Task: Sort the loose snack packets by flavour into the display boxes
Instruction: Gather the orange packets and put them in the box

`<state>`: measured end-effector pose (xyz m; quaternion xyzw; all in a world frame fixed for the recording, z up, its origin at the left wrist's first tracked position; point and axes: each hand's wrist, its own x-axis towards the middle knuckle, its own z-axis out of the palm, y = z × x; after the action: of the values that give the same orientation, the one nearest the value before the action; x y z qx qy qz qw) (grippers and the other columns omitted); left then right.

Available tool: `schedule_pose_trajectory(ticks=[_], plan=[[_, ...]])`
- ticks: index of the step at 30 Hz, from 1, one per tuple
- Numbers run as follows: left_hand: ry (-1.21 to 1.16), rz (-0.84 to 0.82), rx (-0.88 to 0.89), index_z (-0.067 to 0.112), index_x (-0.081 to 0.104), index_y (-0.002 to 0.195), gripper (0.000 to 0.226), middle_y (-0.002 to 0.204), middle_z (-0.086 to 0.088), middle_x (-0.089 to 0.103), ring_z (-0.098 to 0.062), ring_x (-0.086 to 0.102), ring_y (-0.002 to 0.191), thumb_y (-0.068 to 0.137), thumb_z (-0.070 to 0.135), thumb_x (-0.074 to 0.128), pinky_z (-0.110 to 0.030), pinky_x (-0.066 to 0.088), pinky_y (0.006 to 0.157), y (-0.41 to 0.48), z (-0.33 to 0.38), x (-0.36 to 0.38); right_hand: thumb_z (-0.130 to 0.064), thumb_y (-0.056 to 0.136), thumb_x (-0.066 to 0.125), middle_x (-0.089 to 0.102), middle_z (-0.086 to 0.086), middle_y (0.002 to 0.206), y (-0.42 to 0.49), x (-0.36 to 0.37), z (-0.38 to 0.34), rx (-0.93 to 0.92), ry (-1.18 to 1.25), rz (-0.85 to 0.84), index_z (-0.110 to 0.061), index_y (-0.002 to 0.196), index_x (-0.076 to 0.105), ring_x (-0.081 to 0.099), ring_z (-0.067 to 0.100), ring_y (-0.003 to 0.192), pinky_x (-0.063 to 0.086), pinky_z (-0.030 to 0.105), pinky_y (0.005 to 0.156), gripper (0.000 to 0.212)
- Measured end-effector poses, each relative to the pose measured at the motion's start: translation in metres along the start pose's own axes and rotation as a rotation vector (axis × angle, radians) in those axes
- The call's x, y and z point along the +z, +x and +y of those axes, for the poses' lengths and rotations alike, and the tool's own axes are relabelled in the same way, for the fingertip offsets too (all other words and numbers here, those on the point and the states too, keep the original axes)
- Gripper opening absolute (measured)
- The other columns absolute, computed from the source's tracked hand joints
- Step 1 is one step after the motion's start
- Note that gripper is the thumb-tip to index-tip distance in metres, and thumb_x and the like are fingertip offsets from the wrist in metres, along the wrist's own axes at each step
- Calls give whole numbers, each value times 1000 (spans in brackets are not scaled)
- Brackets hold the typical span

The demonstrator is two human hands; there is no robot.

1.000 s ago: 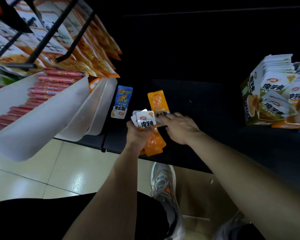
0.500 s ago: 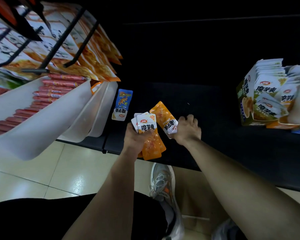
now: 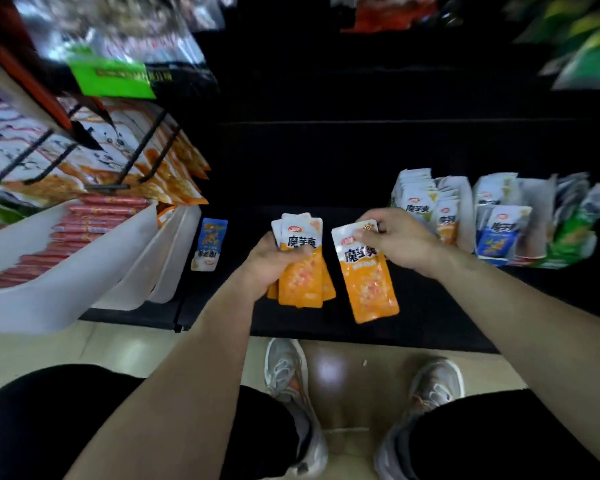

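Right hand (image 3: 400, 239) pinches one orange konjac packet (image 3: 366, 271) by its white top seal, left hand (image 3: 269, 263) clamps the matching stack (image 3: 302, 268); light, floppy, slick film, so grip seals.

A low black shelf (image 3: 430, 317) spans the middle of the frame, and its back panel (image 3: 326, 157) rises dark and almost unlit toward the top. A black wire rack (image 3: 152, 135) hung with orange-and-white bags (image 3: 174, 174) fills the upper left, with a green label strip (image 3: 111, 76) above it, blurred green bags (image 3: 589, 60) at the upper right, and a sloping white plastic bin (image 3: 66, 292) of red sausages (image 3: 94, 223) at centre left. Glossy cream floor tiles (image 3: 118, 344) run along the strip below the shelf edge, with a soft patch of reflected light (image 3: 329, 372) at lower centre.
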<state>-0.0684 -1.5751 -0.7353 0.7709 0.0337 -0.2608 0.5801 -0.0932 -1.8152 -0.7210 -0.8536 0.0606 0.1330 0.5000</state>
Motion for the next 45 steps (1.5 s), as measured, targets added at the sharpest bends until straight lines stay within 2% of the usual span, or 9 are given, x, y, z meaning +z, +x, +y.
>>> schedule_pose_trajectory(ticks=[3,6,12,16,19,27,32,38,45], plan=[[-34,-197,31,20,62,121,31,111,-4,73,-22,72,101,91,22,70,-40,60,84,-36,48,34,-22,97,67,72,13,95,-50,-25,-24,34,216,112,-10,94,64,72,29,91,62,51,73,14],[-82,-324,72,22,64,115,21,105,0,75,-18,73,95,95,19,63,-32,61,74,-77,84,65,-28,94,70,70,19,95,-100,-48,-38,57,206,268,-8,90,64,71,35,87,62,54,66,21],[-174,-304,162,18,61,123,43,109,-5,75,-23,73,98,82,21,76,-44,60,85,-125,113,111,-36,84,80,72,8,86,-167,-80,-63,4,131,560,-19,87,65,70,25,80,57,43,68,23],[-222,-118,165,21,58,123,49,107,-2,75,-20,74,93,81,21,82,-46,61,81,-112,115,134,-34,83,79,75,0,101,-183,-69,-45,17,570,355,-18,112,66,73,19,95,59,29,71,36],[-213,-63,136,26,55,122,55,106,2,74,-15,75,88,77,29,85,-41,62,73,-100,117,147,-10,82,81,76,-2,104,-182,-73,-24,24,569,277,-19,118,65,73,16,98,60,33,80,40],[-521,-276,-85,22,59,132,40,122,-12,70,-34,68,110,95,37,62,-61,51,96,-70,130,158,2,85,74,76,7,107,-147,-96,-12,56,748,317,-9,116,63,73,25,99,57,50,90,35],[-376,-177,74,25,59,126,36,114,-5,73,-28,72,102,92,24,69,-58,56,88,-58,124,165,-1,85,75,76,8,106,-135,-93,-5,27,753,314,-8,118,64,74,24,97,60,37,80,35],[-496,-212,-11,18,63,124,30,114,-10,73,-30,71,102,94,16,63,-46,58,81,-49,126,154,-3,89,72,77,4,98,-126,-97,5,61,741,342,-7,116,63,75,22,93,59,31,72,29],[-236,-116,155,25,61,118,37,105,3,76,-15,74,95,84,21,75,-34,60,74,-44,118,142,-2,91,70,76,7,98,-124,-101,6,61,635,335,-10,111,64,75,24,93,61,42,80,22]])
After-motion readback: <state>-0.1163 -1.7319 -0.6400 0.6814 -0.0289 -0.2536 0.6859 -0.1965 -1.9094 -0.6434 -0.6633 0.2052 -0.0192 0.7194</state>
